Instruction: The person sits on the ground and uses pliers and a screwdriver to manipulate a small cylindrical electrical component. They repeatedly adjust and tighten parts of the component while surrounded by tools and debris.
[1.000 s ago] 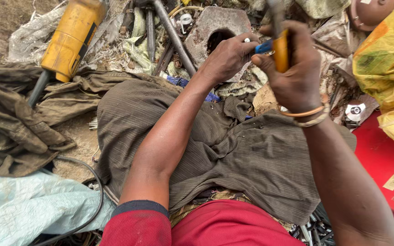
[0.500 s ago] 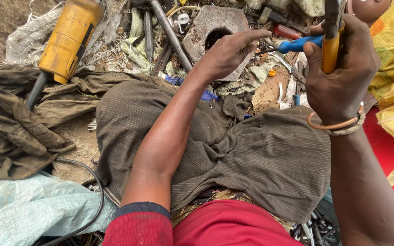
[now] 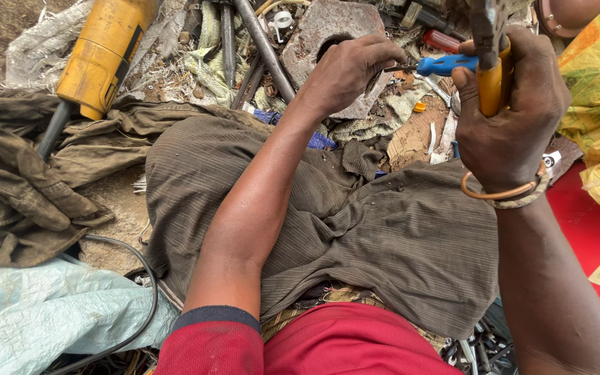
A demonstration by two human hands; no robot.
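While right hand point(image 3: 512, 114) grips pliers point(image 3: 491, 66), screwdriver point(image 3: 446, 64) lies beside.

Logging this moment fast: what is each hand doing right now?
Left hand: closed, fingertips pinching the metal shaft of a blue-handled screwdriver.
Right hand: closed around the orange handle of a tool, held upright.

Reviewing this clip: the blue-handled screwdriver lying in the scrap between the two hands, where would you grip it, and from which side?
Probably by the blue handle of the screwdriver, coming from above and from the right: that thick, rounded end lies bare beside the right hand, which already holds an orange-handled tool. The thin shaft runs left under the left hand over the rusty metal block, so that end is crowded.
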